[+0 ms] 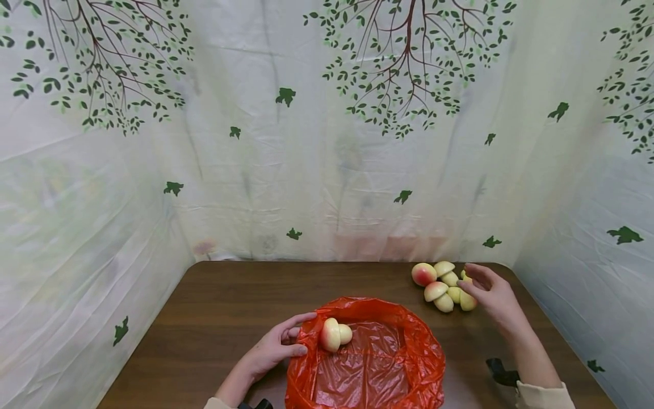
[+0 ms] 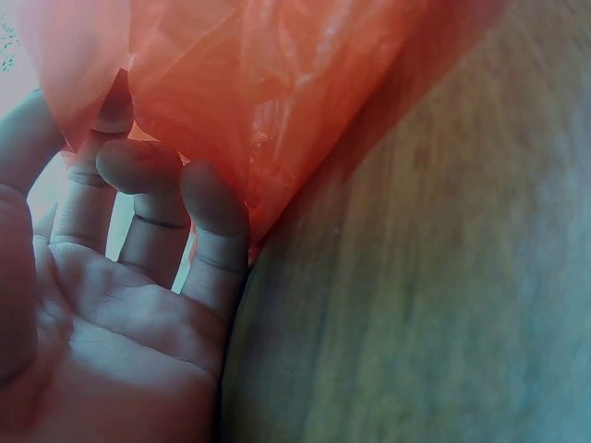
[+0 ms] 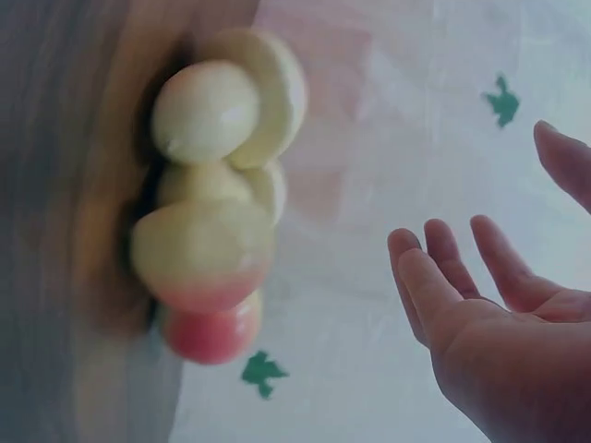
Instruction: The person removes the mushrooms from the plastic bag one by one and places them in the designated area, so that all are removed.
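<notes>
My left hand [image 1: 269,347] grips the left rim of a red plastic bag [image 1: 429,358], thumb outside and fingers along the edge. In the left wrist view, the bag's thin film [image 2: 268,83] hangs over my curled fingers [image 2: 217,198]. Inside the opened bag, against its left wall, lies one toy mushroom [image 1: 331,335], cream with a pink blush. At the far right, my right hand [image 1: 493,295] is held over a cluster of similar toy mushrooms [image 1: 443,304], fingers spread and holding nothing. The right wrist view shows the mushrooms [image 3: 203,249] apart from the fingertips.
The brown wooden table [image 1: 230,295] carries the bag at its front middle and the mushroom cluster at its back right corner. A pale curtain [image 1: 306,170] printed with branches and leaves closes off the back and both sides. A black strap [image 1: 501,372] is at my right wrist.
</notes>
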`<state>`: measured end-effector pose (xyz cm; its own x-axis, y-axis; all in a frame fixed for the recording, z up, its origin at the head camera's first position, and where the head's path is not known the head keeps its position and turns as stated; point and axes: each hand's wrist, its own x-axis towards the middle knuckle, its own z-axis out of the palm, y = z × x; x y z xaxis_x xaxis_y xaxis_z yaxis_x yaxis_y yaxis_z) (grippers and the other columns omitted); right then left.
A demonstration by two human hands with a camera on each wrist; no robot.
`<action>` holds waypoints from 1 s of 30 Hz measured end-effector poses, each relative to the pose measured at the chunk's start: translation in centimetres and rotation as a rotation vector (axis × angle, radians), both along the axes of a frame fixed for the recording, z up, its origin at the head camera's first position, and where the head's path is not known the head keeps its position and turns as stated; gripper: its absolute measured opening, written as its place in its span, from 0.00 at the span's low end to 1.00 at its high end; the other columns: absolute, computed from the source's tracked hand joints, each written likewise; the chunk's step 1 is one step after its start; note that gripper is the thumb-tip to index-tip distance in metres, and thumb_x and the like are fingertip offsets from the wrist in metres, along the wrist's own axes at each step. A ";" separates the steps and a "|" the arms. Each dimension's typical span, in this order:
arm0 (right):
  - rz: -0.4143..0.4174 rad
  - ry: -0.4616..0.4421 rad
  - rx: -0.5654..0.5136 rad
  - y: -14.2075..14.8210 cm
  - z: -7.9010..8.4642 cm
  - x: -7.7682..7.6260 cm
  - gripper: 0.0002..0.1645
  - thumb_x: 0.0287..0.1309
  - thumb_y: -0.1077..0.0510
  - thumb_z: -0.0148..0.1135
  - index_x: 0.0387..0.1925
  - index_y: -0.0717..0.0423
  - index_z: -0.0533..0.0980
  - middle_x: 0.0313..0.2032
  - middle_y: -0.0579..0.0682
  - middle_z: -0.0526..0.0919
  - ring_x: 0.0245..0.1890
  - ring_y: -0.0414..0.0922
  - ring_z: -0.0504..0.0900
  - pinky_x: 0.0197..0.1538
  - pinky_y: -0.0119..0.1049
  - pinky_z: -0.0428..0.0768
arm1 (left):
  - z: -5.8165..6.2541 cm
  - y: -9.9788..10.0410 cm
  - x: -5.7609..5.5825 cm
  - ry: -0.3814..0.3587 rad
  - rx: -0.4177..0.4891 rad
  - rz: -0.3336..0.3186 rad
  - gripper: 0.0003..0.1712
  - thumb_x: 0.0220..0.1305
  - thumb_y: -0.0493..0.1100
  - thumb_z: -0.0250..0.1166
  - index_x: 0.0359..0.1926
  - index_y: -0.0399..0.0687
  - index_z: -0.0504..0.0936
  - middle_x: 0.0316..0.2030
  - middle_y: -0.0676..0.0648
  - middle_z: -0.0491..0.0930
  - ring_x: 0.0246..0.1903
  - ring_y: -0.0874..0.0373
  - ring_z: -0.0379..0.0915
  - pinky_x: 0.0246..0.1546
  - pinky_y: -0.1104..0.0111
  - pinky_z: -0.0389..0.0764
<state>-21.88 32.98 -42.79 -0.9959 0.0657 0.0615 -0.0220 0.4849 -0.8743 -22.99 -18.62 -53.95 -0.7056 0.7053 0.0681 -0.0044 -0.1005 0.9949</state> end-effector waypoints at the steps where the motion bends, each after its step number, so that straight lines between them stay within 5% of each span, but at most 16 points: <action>1: 0.003 0.006 0.009 -0.3 0.2 0.1 0.47 0.73 0.42 0.66 0.79 0.64 0.61 0.77 0.67 0.67 0.79 0.64 0.63 0.53 0.07 0.66 | 0.0 0.0 0.0 0.000 0.001 -0.001 0.39 0.78 0.33 0.60 0.83 0.41 0.56 0.59 0.38 0.86 0.53 0.59 0.87 0.50 0.63 0.90; 4: 0.017 0.035 0.042 -1.3 0.9 0.3 0.44 0.73 0.43 0.66 0.77 0.65 0.63 0.75 0.67 0.69 0.77 0.63 0.66 0.62 0.13 0.70 | -0.1 -0.1 0.0 0.002 0.003 -0.002 0.38 0.78 0.33 0.60 0.83 0.41 0.56 0.59 0.37 0.85 0.52 0.59 0.87 0.50 0.63 0.90; 7: 0.037 0.054 0.065 -2.4 1.3 0.6 0.43 0.74 0.44 0.65 0.76 0.64 0.65 0.75 0.66 0.70 0.77 0.64 0.66 0.76 0.37 0.72 | -0.1 -0.1 0.0 0.002 0.005 -0.002 0.39 0.78 0.33 0.60 0.83 0.41 0.56 0.59 0.35 0.85 0.51 0.59 0.88 0.49 0.63 0.90; 10: 0.072 0.077 0.047 -3.5 1.5 0.7 0.41 0.74 0.47 0.66 0.76 0.66 0.65 0.74 0.67 0.70 0.78 0.65 0.65 0.77 0.60 0.65 | -0.1 -0.1 0.0 0.005 0.001 0.003 0.39 0.78 0.33 0.60 0.83 0.41 0.56 0.59 0.35 0.85 0.51 0.59 0.88 0.49 0.64 0.90; 16: 0.133 0.074 -0.004 -5.6 1.5 1.1 0.39 0.75 0.48 0.65 0.76 0.63 0.66 0.74 0.66 0.71 0.77 0.64 0.68 0.76 0.58 0.69 | 0.1 -0.1 0.0 0.000 -0.013 0.013 0.39 0.77 0.34 0.61 0.83 0.42 0.57 0.59 0.36 0.85 0.51 0.59 0.88 0.49 0.64 0.90; 19: 0.160 0.082 -0.045 -6.4 1.4 1.3 0.37 0.74 0.51 0.65 0.75 0.64 0.67 0.73 0.67 0.71 0.76 0.65 0.68 0.70 0.37 0.78 | 0.2 -0.1 -0.1 -0.008 -0.022 0.020 0.39 0.77 0.35 0.62 0.83 0.43 0.57 0.59 0.37 0.85 0.52 0.58 0.88 0.50 0.63 0.90; 23: 0.210 0.095 -0.119 -7.7 1.0 1.4 0.37 0.72 0.57 0.67 0.74 0.68 0.66 0.73 0.70 0.71 0.77 0.68 0.67 0.62 0.20 0.76 | 0.3 -0.1 -0.1 -0.023 -0.033 0.022 0.39 0.78 0.36 0.62 0.83 0.44 0.57 0.60 0.38 0.85 0.52 0.58 0.88 0.50 0.63 0.90; 30: 0.305 0.039 -0.096 -10.7 0.0 1.1 0.38 0.69 0.53 0.71 0.73 0.61 0.70 0.72 0.64 0.75 0.74 0.66 0.72 0.71 0.58 0.77 | 0.2 -0.1 0.0 -0.030 -0.028 0.023 0.40 0.77 0.35 0.62 0.83 0.45 0.57 0.58 0.40 0.87 0.51 0.57 0.88 0.49 0.62 0.90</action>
<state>-20.75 22.27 -42.81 -0.9676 -0.2284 0.1077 -0.1878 0.3658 -0.9116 -22.98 -18.73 -53.79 -0.7230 0.6903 0.0270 -0.0327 -0.0732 0.9968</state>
